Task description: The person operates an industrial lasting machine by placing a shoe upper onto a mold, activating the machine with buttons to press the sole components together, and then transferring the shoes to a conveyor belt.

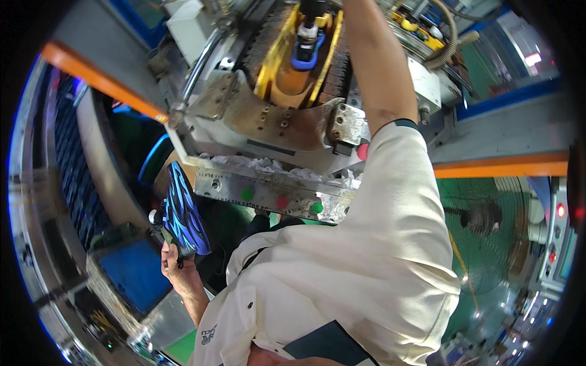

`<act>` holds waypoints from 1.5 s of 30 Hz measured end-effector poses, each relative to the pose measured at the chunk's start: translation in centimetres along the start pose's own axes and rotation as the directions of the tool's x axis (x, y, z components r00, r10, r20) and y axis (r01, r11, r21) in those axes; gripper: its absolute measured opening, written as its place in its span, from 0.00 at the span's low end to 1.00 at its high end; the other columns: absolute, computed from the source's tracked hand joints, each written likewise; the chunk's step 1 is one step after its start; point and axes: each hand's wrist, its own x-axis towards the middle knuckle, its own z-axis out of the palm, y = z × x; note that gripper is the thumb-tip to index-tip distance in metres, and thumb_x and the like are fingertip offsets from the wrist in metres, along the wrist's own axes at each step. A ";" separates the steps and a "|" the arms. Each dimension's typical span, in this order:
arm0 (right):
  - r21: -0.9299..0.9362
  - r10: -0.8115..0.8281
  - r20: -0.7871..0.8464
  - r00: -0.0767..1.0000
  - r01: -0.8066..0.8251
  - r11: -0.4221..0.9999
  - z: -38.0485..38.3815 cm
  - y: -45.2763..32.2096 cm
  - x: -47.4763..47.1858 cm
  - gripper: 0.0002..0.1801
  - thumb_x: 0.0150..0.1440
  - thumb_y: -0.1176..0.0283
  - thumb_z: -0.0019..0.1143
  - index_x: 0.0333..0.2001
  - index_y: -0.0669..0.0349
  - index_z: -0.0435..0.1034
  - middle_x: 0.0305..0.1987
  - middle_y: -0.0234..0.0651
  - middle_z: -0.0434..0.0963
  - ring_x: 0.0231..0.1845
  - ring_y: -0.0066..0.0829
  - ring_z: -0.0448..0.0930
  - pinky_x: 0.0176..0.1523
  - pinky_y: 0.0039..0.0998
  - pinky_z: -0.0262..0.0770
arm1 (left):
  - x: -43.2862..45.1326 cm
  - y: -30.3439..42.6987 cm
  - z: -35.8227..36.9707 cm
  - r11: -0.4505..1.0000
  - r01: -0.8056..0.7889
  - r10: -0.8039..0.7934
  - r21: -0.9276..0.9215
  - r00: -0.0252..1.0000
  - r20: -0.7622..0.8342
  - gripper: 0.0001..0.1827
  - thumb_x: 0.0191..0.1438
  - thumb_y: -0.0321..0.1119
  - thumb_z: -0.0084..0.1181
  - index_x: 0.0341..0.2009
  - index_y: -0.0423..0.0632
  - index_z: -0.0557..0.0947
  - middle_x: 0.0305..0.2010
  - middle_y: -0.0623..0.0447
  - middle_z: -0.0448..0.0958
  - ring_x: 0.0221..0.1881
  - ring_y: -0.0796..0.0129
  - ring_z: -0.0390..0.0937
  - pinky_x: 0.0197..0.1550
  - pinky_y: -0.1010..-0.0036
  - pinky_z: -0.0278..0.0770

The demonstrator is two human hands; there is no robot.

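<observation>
My left hand [176,267] holds a black shoe with blue and purple streaks [185,210] at its lower end, toe pointing up in the picture. A round white part shows beside the shoe. My right forearm reaches up past the picture's top edge, so my right hand is out of view. Left of that forearm, a black and blue shoe [304,52] sits in the press between yellow side pads [277,50], under a dark vertical post. A curved, worn metal plate [279,121] lies in front of it.
Crumpled white material [261,162] lies behind a metal bar [274,194] with green and red dots. Orange-edged machine frames [100,82] flank the press. A conveyor with a dark rippled surface [75,160] runs at far left. At right are a caged fan [485,219] and a control panel [556,238].
</observation>
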 end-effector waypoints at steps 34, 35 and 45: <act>0.624 -0.629 0.772 0.096 -0.303 0.720 11.5 -53.2 -48.1 0.10 0.53 0.84 0.52 0.41 0.70 0.70 0.29 0.33 0.77 0.26 0.14 0.73 0.32 0.16 0.71 | -21.3 -14.3 -71.8 0.900 -0.434 -0.107 -0.029 -0.156 -0.982 0.07 0.39 0.28 0.64 0.21 0.46 0.77 0.18 0.57 0.72 0.18 0.74 0.68 0.19 0.77 0.68; 0.592 -0.583 0.806 0.102 -0.121 0.797 10.6 -56.7 -50.2 0.09 0.54 0.83 0.51 0.40 0.71 0.71 0.29 0.34 0.77 0.26 0.16 0.74 0.33 0.18 0.75 | -21.8 -15.5 -76.1 0.919 -0.393 -0.121 -0.039 -0.187 -0.975 0.08 0.38 0.30 0.65 0.21 0.44 0.78 0.19 0.55 0.74 0.19 0.72 0.70 0.19 0.75 0.68; 0.709 -0.781 0.624 -0.014 -0.410 0.574 -0.6 -73.5 -59.0 0.09 0.58 0.77 0.51 0.40 0.72 0.71 0.32 0.43 0.78 0.29 0.26 0.78 0.34 0.23 0.76 | -20.9 -8.4 -88.0 0.883 0.099 0.469 0.459 -0.167 -0.867 0.27 0.43 0.31 0.54 0.52 0.42 0.74 0.45 0.41 0.78 0.46 0.54 0.77 0.49 0.67 0.73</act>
